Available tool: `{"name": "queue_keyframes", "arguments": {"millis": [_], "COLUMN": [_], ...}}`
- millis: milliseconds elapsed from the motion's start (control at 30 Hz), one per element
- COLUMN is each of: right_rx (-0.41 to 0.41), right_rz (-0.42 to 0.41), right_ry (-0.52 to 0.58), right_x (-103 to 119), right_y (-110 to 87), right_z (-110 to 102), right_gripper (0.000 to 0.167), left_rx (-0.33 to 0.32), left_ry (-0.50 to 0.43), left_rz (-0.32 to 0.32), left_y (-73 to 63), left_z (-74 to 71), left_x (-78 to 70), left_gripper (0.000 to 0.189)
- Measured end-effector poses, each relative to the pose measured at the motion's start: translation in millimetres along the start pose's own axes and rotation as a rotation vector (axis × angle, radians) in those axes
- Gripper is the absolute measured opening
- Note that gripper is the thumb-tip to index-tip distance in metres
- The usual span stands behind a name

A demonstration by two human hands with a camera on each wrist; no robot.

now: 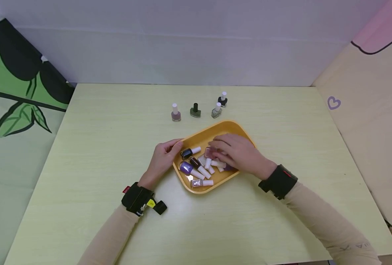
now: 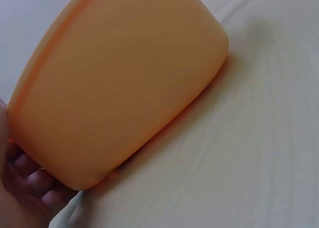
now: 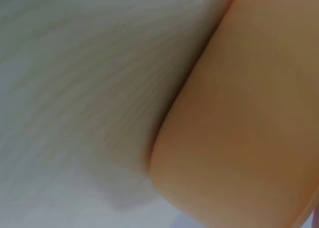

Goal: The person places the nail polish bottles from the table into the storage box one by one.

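Note:
My left hand (image 1: pixel 162 158) grips the left end of a yellow tray (image 1: pixel 227 127), thumb at the rim and fingers under it, as the left wrist view shows. Inside the tray lie several nail polish bottles with white caps, among them a purple bottle (image 1: pixel 186 168), a dark blue bottle (image 1: pixel 186 154) and a clear glittery bottle (image 1: pixel 197 183). My right hand (image 1: pixel 237 151) reaches over the tray's right half, its fingers curled around a pink nail polish bottle (image 1: pixel 210 152). That hand hides some of the bottles beneath it. In the right wrist view, mostly the tray's outer wall (image 3: pixel 239 123) shows.
Behind the tray, standing on the pale table (image 1: pixel 116 121), are a mauve bottle (image 1: pixel 176 116), a dark green bottle (image 1: pixel 195 112), a glittery silver bottle (image 1: pixel 216 112) and a black bottle (image 1: pixel 222 101). A pale cloth wall (image 1: pixel 189 59) rises along the table's far edge.

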State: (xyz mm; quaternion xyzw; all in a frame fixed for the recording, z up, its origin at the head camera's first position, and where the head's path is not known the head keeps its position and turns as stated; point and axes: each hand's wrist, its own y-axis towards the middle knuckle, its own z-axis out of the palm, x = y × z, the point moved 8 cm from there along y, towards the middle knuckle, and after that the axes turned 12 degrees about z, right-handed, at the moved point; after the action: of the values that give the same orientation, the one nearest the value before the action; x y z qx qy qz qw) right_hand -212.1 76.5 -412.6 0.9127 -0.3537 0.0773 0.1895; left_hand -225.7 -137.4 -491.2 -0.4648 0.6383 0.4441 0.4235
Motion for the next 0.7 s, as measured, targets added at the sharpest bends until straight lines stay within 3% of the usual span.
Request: {"name": "queue_keyframes", "arguments": {"millis": [133, 300, 700], "right_rx": [-0.113, -0.176, -0.148], "right_rz": [0.164, 0.329, 0.677], "right_ry": [0.065, 0.136, 0.275], "right_x": [-23, -48, -86], "right_y": [-5.4, -11.2, -25.8], "right_z": [-11, -15, 0], "right_gripper": [0.044, 0.048, 0.062], "left_rx": [0.009, 0.001, 0.009], "left_ry": [-0.004, -0.01, -0.012], "left_rz": [-0.004, -0.007, -0.019], "left_y": [0.2, -0.2, -0.9], "left_z": [1.0, -0.2, 1.2], "left_x": [-0.4, -0.8, 1.3], "left_gripper": [0.037, 0.036, 0.037]}}
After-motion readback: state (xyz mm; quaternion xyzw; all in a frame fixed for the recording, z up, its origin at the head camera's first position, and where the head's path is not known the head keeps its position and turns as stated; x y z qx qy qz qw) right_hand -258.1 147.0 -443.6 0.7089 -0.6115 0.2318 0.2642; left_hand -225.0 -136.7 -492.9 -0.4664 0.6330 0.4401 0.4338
